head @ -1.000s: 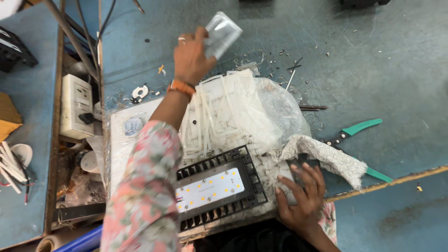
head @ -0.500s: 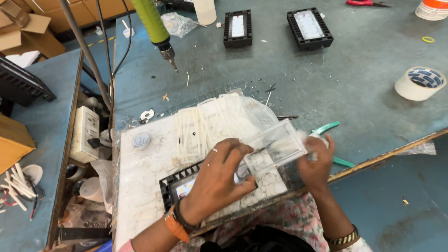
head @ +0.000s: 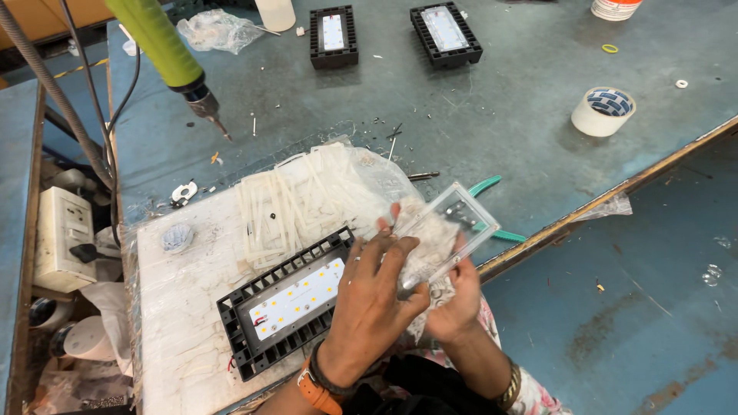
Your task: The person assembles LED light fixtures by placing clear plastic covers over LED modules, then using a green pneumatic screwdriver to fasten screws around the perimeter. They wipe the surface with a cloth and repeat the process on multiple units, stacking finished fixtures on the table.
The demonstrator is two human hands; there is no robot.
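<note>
My left hand (head: 373,296) and my right hand (head: 455,298) together hold a clear rectangular plastic cover (head: 453,223), tilted, just above the table's front edge. A white cloth (head: 430,246) is bunched against the cover between the hands. To their left a black finned lamp housing (head: 254,338) with a white LED strip (head: 296,298) lies on a plastic-wrapped white board (head: 181,323). Behind it, a clear bag of white plastic strips (head: 304,200) rests on the board.
A green powered screwdriver (head: 165,50) hangs over the back left. Two more black lamp housings (head: 334,34) (head: 446,31) sit at the back, a tape roll (head: 603,111) at the right. Green-handled pliers (head: 486,187) lie behind the cover. A socket box (head: 61,238) is far left.
My left hand brought the clear cover from far out over the table back in front of me; my right hand now holds it too, with the cloth. The view has tilted up.
</note>
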